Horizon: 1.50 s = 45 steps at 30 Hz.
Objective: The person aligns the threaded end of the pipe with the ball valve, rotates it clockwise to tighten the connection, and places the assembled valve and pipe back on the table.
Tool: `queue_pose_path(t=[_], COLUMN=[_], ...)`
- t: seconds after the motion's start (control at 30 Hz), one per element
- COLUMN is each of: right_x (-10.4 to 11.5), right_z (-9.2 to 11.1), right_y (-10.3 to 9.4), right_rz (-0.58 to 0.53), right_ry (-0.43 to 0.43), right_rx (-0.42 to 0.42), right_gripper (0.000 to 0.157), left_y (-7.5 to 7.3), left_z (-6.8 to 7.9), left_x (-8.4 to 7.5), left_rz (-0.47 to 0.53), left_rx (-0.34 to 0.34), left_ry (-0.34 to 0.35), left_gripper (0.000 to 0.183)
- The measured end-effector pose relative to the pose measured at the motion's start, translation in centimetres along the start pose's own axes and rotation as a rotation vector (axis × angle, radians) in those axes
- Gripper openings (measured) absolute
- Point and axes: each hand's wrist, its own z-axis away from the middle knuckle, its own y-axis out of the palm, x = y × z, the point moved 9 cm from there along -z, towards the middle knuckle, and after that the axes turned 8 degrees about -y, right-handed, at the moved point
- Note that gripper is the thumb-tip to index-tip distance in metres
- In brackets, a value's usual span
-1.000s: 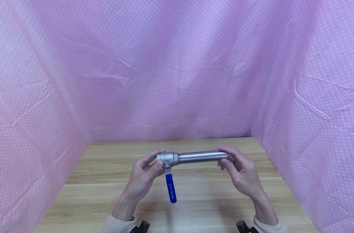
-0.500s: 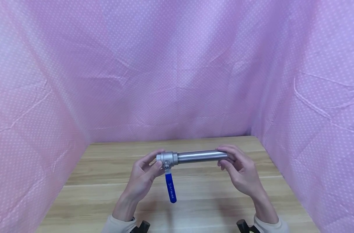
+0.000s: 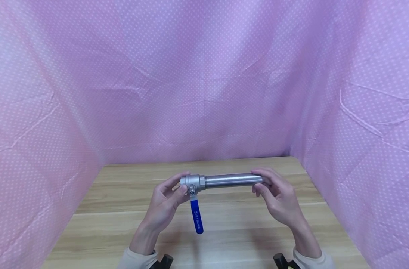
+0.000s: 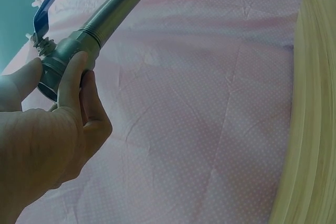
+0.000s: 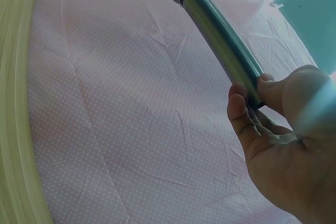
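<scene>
A steel ball valve (image 3: 192, 182) with a blue lever handle (image 3: 197, 216) is joined to a straight metal pipe (image 3: 234, 181). Threads on the pipe show right beside the valve's hexagonal end in the left wrist view. My left hand (image 3: 164, 203) pinches the valve body between thumb and fingers at its free end. At the other end, my right hand (image 3: 281, 198) grips the pipe's plain tip with thumb and fingertips, as the right wrist view also shows. Valve and pipe are held nearly level above the table, the lever pointing toward me.
A light wood-grain table (image 3: 224, 239) lies beneath the hands. Pink dotted cloth (image 3: 204, 93) encloses it at the back and both sides. Dark wrist-camera mounts (image 3: 164, 261) show by both cuffs.
Hardly anything differs: both hands keep their hold on the valve and pipe in almost the same place, and the lever points the same way.
</scene>
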Motion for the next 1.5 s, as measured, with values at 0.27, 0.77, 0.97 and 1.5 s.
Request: queue_pose_path(t=[0.27,0.77,0.97,1.5], right_x=[-0.19,-0.14,-0.19,-0.19], right_z=[0.06,-0.15,-0.06,-0.01], right_y=[-0.16,0.15,-0.08,-0.03], right_rz=[-0.001,-0.06,0.033,-0.084], right_ry=[0.024,0.001,0.026,-0.009], right_rx=[-0.003,0.018,0.019,0.023], right_gripper=[0.052,0.054,0.05,0.055], left_y=[-0.08,-0.15,-0.04,0.17], left_z=[0.02,0.17,0.15,0.09], left_x=[0.01,-0.08,-0.14,-0.24], left_rz=[-0.004,-0.001,0.004,0.01], left_rx=[-0.003,-0.011,-0.001,0.023], left_ry=[-0.003,-0.008,-0.001,0.028], left_gripper=[0.043,0.043,0.043,0.044])
